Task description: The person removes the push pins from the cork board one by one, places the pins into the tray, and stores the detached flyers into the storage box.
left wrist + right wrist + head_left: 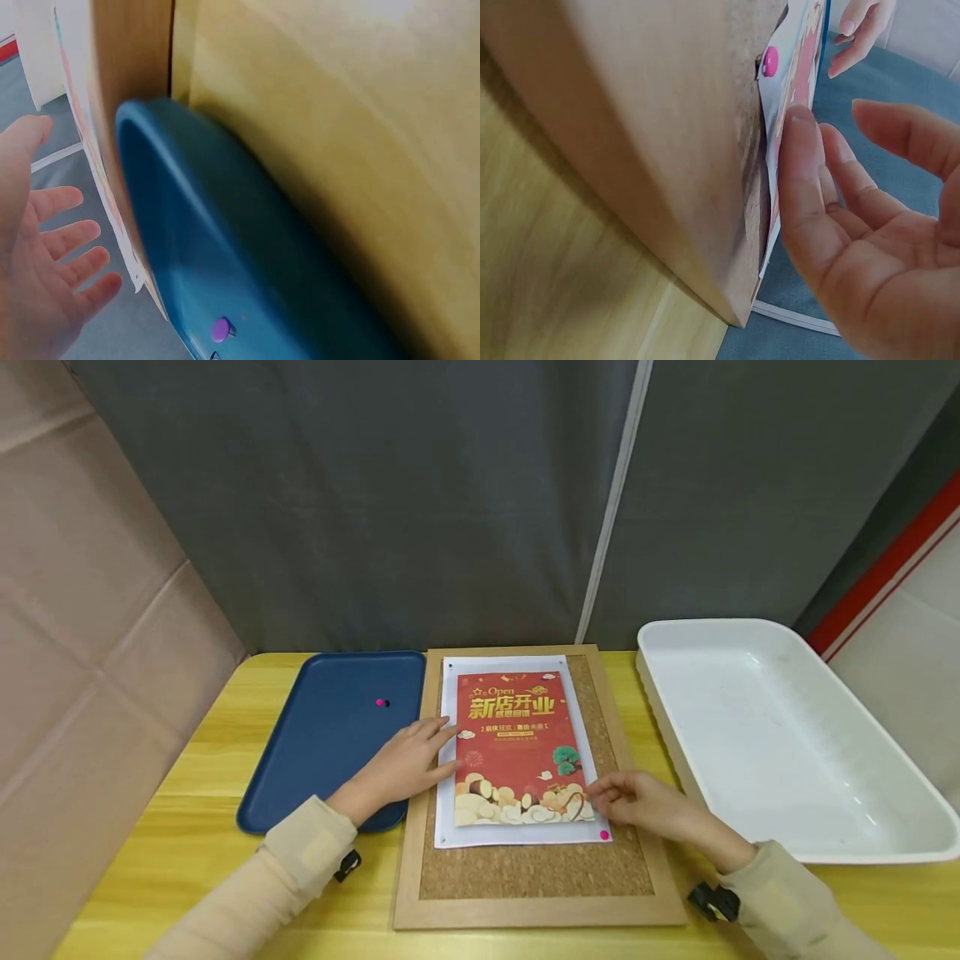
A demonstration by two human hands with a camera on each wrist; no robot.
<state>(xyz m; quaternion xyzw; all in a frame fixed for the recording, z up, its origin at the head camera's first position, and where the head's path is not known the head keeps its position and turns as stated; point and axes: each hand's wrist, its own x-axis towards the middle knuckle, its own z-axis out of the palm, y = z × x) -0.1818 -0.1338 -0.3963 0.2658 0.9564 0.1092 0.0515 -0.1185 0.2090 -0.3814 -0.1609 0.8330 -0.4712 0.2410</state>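
My left hand [401, 766] lies flat and open on the poster [517, 747]. My right hand [637, 800], fingers relaxed, touches its lower edge near the pink pin [604, 835].

Wood-framed cork board [536, 868] placed centre on yellow wooden table [187, 827]. Red printed poster on white sheet [517, 747] laid on board. Blue plastic tray [330, 735] positioned left, touching board; small pink pushpin [380, 702] held inside. White plastic tub [780, 735] set right.

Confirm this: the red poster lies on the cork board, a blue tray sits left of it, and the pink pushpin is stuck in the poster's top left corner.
Not quite. The pink pushpin sits at the bottom right corner of the poster, as the head view shows. The cork board and blue tray are as you say.
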